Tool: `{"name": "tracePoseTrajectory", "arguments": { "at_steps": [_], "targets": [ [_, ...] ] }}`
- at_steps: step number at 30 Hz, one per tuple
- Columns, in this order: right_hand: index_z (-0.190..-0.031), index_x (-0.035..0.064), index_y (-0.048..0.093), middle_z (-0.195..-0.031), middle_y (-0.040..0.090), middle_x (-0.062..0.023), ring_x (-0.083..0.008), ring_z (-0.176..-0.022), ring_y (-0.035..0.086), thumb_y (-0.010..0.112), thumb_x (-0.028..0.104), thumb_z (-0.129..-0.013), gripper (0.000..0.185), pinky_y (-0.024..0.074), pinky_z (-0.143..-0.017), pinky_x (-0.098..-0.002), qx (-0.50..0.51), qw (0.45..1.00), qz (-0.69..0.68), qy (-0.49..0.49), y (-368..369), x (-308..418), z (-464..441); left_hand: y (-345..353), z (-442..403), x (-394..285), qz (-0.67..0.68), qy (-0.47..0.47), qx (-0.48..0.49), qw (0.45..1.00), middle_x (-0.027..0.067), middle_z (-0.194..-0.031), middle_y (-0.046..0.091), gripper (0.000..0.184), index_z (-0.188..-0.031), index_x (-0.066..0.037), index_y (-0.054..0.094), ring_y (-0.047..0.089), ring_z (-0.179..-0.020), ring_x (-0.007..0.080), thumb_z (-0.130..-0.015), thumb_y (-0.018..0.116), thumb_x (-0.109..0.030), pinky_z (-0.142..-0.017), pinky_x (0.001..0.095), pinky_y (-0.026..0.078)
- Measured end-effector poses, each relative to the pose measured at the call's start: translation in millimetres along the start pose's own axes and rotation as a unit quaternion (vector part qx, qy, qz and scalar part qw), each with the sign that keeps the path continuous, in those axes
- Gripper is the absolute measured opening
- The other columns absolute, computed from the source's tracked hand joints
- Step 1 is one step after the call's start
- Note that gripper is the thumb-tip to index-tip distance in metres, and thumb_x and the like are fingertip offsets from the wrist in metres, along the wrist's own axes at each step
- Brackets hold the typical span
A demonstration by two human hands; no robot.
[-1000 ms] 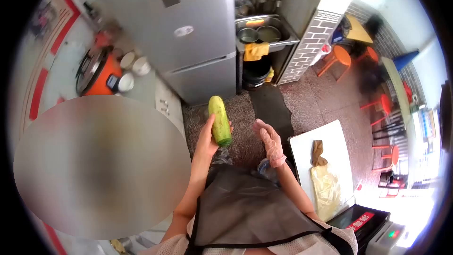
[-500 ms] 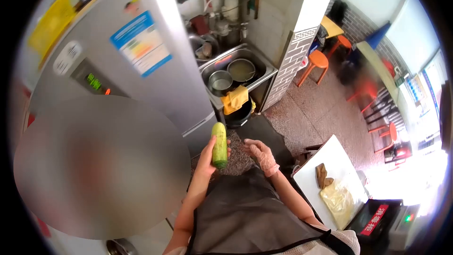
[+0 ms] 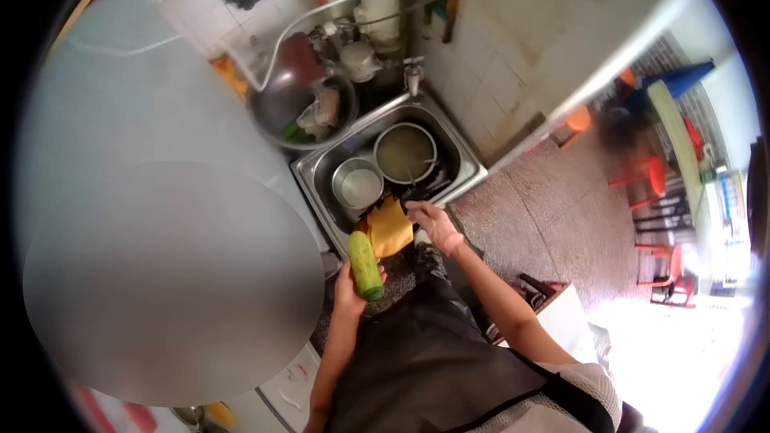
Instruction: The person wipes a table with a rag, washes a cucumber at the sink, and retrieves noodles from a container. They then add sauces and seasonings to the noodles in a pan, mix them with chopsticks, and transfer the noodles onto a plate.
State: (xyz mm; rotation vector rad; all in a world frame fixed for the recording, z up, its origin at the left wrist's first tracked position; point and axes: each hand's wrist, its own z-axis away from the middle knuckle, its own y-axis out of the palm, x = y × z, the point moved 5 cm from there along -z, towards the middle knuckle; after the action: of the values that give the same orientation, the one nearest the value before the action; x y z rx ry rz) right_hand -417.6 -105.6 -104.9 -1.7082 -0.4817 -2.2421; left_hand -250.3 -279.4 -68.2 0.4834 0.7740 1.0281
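Observation:
My left hand [image 3: 347, 293] is wrapped round a thick light-green cucumber [image 3: 365, 266], held tilted in front of my apron. Its lower end is darker green. My right hand [image 3: 433, 224], in a thin clear glove, reaches over the front edge of the metal sink [image 3: 469, 183]. The fingers stretch to the left with nothing visible in them. Just left of that hand, a yellow cloth [image 3: 391, 228] hangs over the sink's front rim. Inside the sink stand a small metal pot [image 3: 358, 184] and a larger round pot [image 3: 405, 152] with cloudy liquid.
A wide metal basin [image 3: 269, 124] left of the sink holds a plastic bag and something green. A tap [image 3: 413, 76] rises at the sink's back corner. To the right are a white table [image 3: 565, 325] and red stools [image 3: 646, 180]. A grey blur covers the lower left.
I have moved closer to the sink, and the fridge front has left clear view. My right hand has moved forward to the sink edge. The cucumber stays in my left hand.

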Motion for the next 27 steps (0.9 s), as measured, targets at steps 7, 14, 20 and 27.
{"name": "tracePoseTrajectory", "arguments": {
  "at_steps": [7, 14, 20, 27],
  "targets": [
    [-0.128, 0.0014, 0.048, -0.117, 0.06, -0.01, -0.024, -0.107, 0.057, 0.041, 0.015, -0.096, 0.035, 0.0432, -0.094, -0.0373, 0.158, 0.961, 0.224, -0.017, 77.9, -65.5, -204.5, -3.5, -69.5, -19.3, 0.09, 0.067, -0.088, 0.99, 0.0132, -0.098, 0.063, 0.047, -0.116, -0.005, 0.056, 0.062, -0.084, 0.0268, -0.093, 0.051, -0.045, -0.073, 0.0386, 0.053],
    [-0.117, 0.0026, 0.055, -0.11, 0.065, -0.0078, -0.0212, -0.1, 0.06, 0.049, 0.018, -0.093, 0.029, 0.0462, -0.089, -0.0335, 0.165, 0.915, 0.359, 0.079, 124.4, -170.4, -276.7, -19.3, -133.0, -55.7, 0.13, 0.089, -0.146, 0.977, 0.0136, -0.092, 0.062, 0.047, -0.111, -0.003, 0.057, 0.062, -0.078, 0.0255, -0.093, 0.051, -0.046, -0.065, 0.0358, 0.053],
    [-0.106, 0.0034, 0.063, -0.106, 0.065, -0.0094, -0.0203, -0.105, 0.058, 0.053, 0.017, -0.092, 0.022, 0.0433, -0.097, -0.0331, 0.223, 0.97, 0.065, -0.068, 103.5, -6.7, -197.5, -5.4, -250.5, -66.7, 0.129, 0.12, -0.059, 0.983, 0.0103, -0.108, 0.062, 0.048, -0.118, -0.007, 0.054, 0.061, -0.098, 0.0232, -0.095, 0.044, -0.048, -0.081, 0.0383, 0.053],
    [-0.131, -0.0003, 0.048, -0.142, 0.041, -0.0135, -0.026, -0.136, 0.031, 0.056, 0.014, -0.085, 0.048, 0.0164, -0.116, -0.033, 0.211, 0.653, 0.702, -0.191, 57.0, 17.8, -211.5, 66.6, -306.1, -37.6, -0.051, 0.009, -0.048, 0.998, 0.0061, -0.114, 0.061, 0.045, -0.121, -0.01, 0.055, 0.059, -0.103, 0.019, -0.095, 0.047, -0.046, -0.087, 0.0378, 0.05]
  ]
}}
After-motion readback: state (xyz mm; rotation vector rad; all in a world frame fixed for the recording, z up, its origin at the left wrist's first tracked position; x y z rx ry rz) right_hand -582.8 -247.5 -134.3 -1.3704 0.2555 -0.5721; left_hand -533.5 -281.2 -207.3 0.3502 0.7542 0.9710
